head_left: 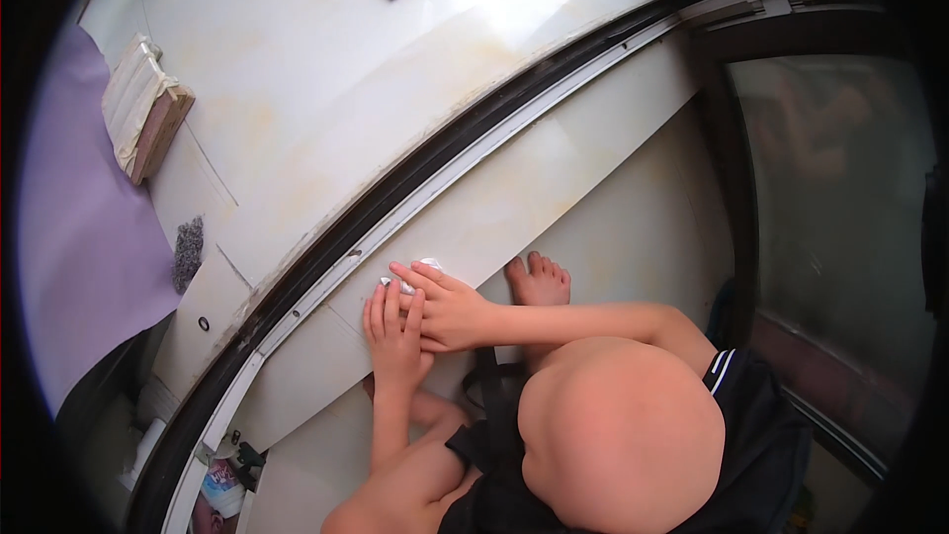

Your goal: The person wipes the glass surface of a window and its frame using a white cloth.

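At the far left, a smooth lilac sheet (89, 208) spreads beside a rectangular block with brown sides and a cream, cloth-like covering (138, 119). Just right of the sheet's edge lies a fuzzy, dark grey strip (188, 254), with a small black ring (204, 323) below it on the pale surface. A long black-and-silver sliding-door track (457, 153) runs diagonally from lower left to upper right, edging a glossy, off-white ledge (534, 193).

Near the middle, the person's left hand (397, 331) lies back upward on the ledge, fingers extended and touching the right hand. A crumpled, white, thin piece (432, 263) shows on the ledge around and between the fingertips of both hands. The right hand (453, 311) reaches across over it, fingers spread; whether either hand pinches the piece cannot be told.

Further right are a bare foot (539, 280), a bent bare knee (628, 415) and a dark-framed, frosted glass door panel (840, 227).
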Demonstrator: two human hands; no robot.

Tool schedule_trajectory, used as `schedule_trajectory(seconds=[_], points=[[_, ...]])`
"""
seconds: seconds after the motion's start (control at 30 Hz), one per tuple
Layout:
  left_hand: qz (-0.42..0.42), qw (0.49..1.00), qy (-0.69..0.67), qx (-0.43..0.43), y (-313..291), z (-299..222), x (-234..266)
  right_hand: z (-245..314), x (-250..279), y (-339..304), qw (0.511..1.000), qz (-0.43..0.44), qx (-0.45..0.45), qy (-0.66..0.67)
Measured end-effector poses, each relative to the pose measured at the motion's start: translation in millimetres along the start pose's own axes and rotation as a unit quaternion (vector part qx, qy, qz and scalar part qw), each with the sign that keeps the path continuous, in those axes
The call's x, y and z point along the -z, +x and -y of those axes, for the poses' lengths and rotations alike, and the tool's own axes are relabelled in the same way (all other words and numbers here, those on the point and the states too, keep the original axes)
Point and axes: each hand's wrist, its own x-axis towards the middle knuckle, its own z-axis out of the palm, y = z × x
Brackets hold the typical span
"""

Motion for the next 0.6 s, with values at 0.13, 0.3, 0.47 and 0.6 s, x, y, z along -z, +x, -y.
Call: schedule_trajectory(seconds=[0.13, 0.3, 0.47, 0.6], points=[[-0.091, 0.993, -0.022, 0.075, -33, 3, 4, -2, 0, 18, 0.995, 0.025, 0.080, -0.054], [-0.094, 0.986, 0.046, 0.133, -53, 10, 0, -25, 33, 3, 0.995, -0.019, -0.012, -0.095], [-0.088, 0.980, 0.077, 0.160, -53, 11, 2, -126, 124, -34, 0.944, -0.140, -0.219, -0.204], [-0.064, 0.980, 0.104, 0.159, -51, 11, 2, -160, 147, -49, 0.900, -0.190, -0.306, -0.244]])
